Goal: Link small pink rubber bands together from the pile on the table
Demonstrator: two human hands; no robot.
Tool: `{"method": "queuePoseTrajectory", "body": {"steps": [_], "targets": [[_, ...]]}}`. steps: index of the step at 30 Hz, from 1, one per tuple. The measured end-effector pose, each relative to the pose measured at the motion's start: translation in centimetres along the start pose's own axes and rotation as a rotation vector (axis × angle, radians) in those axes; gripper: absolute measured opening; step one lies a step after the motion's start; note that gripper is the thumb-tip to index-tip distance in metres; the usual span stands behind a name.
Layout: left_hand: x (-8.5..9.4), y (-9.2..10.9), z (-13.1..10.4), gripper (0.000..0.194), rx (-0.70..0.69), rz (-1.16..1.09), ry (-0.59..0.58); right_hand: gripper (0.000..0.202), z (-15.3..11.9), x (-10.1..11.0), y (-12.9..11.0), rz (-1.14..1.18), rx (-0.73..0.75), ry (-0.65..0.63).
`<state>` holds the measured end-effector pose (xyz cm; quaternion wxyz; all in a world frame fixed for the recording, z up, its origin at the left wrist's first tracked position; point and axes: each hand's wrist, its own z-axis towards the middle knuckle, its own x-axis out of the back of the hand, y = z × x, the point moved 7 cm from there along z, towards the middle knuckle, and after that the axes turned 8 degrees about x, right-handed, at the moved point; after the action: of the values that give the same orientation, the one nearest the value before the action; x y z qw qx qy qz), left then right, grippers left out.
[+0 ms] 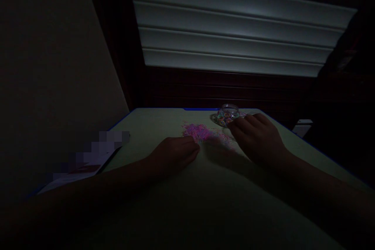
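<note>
A loose pile of small pink and purple bits, possibly tiny elastic bands (197, 132), lies on the pale green table. My left hand (177, 154) rests at the near edge of the pile, fingers curled together; whatever they may hold is hidden. Behind it, toward the far edge, stands a clear open jar (230, 108) partly filled with colourful small rings (224, 118). Raised just in front and to the right of the jar is my right hand (258, 134), its fingers bent in a pinch. Darkness hides anything between those fingertips.
The table (164, 121) has a blue rim. Papers (88, 170), partly blurred out, lie along its left edge beside a wall. A slatted panel (234, 31) rises behind the table. Off the right edge is a small whitish object (302, 128).
</note>
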<state>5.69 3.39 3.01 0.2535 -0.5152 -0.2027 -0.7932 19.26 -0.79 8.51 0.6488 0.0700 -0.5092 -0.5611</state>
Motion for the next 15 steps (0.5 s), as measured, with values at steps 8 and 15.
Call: {"method": "queuePoseTrajectory", "body": {"steps": [8,15], "targets": [[0.2,0.0,-0.2,0.021,-0.048,-0.013,0.080,0.015,-1.1,-0.4,4.6,-0.101,-0.303,-0.235],[0.3,0.0,-0.2,0.020,-0.055,-0.020,0.106,0.019,-1.6,-1.7,4.8,-0.043,-0.332,-0.343]]}}
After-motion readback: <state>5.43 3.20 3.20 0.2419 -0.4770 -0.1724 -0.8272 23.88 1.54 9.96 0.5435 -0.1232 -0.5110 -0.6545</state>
